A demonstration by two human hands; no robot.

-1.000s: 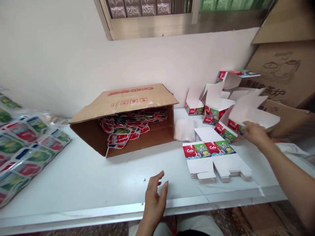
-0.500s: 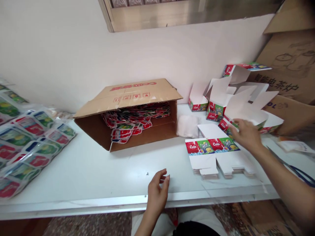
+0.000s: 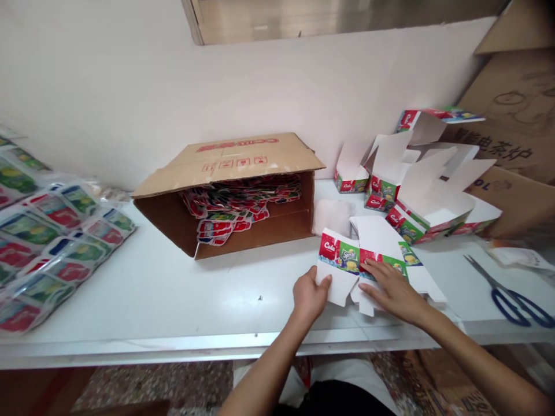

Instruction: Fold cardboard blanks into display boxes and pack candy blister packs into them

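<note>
Them: ok so head cam only, what are your hands up to

Me: both on a flat carton (image 3: 338,284), the white one with the Cola and Sprite print. It's at the front of the table (image 3: 173,306), right in front of me and a bit to my right, and it sits skewed over a stack of flat cartons (image 3: 427,283)

Them: gripping it or just touching?

Me: left hand (image 3: 310,296) is pinching the left edge, thumb on top of the white part. Right hand (image 3: 394,292) is laid over the other side, fingers spread, thumb well away from them, so not clamped on anything

Them: what else is around there

Me: just behind the carton there's a soft white bundle (image 3: 333,216), and left of that a cardboard box (image 3: 251,159) on its side, mouth facing me, with a heap of printed cutouts (image 3: 234,222) in it. Folded-up cartons (image 3: 433,199) with their flaps up are bunched toward the wall (image 3: 260,86) on my right. Scissors (image 3: 498,286) with blue handles lie near my right forearm, blades pointing at those cartons. Far left is a clear plastic bag (image 3: 65,245) full of more red and green prints
</note>
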